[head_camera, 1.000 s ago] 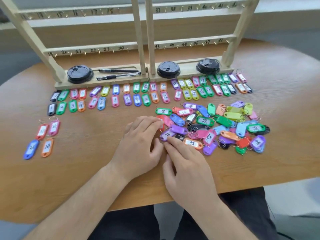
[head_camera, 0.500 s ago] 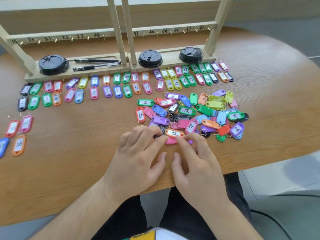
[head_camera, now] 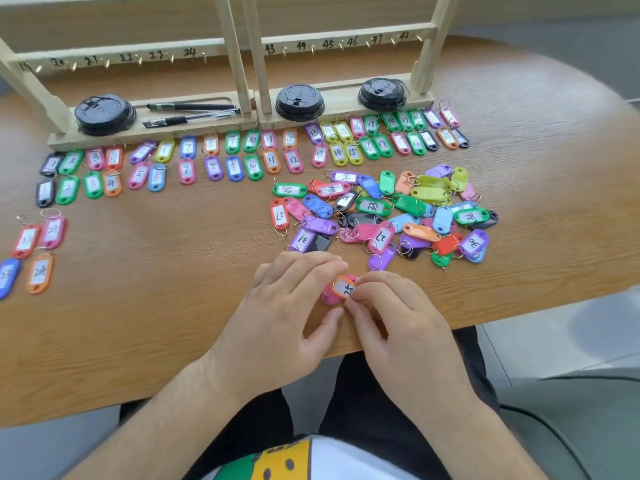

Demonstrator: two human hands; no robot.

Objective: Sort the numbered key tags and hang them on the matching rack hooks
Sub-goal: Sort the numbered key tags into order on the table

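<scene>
Two tags are at my fingers in the head view: an orange tag [head_camera: 343, 287] marked 25, lying across a pink tag [head_camera: 328, 296] whose number is covered. My right hand [head_camera: 398, 323] pinches the orange tag's right end between forefinger and thumb. My left hand [head_camera: 287, 306] does not grip. Its fingers lie fairly straight, with the tips resting on the tag's left end and the thumb apart below. Both tags are low over the table [head_camera: 138, 323], just short of its near edge.

Just beyond my fingertips is the unsorted pile [head_camera: 381, 209]. Well beyond that are the sorted rows [head_camera: 242, 157] along the foot of the rack [head_camera: 239, 64], whose hooks [head_camera: 204, 57] are all bare in this view. Far out to the left of my left fingers lies another orange tag marked 24 [head_camera: 40, 273].

I judge I am separating the pair to read the pink one. The rings may be caught together, which I cannot see. If they are, lifting the orange tag would drag the pink one with it. A slip this close to the edge could send a tag into my lap. My left knuckles are also near the pile's closest tags and could knock them about. And if I misread the handwritten 25, the tag would end up in the wrong place.
</scene>
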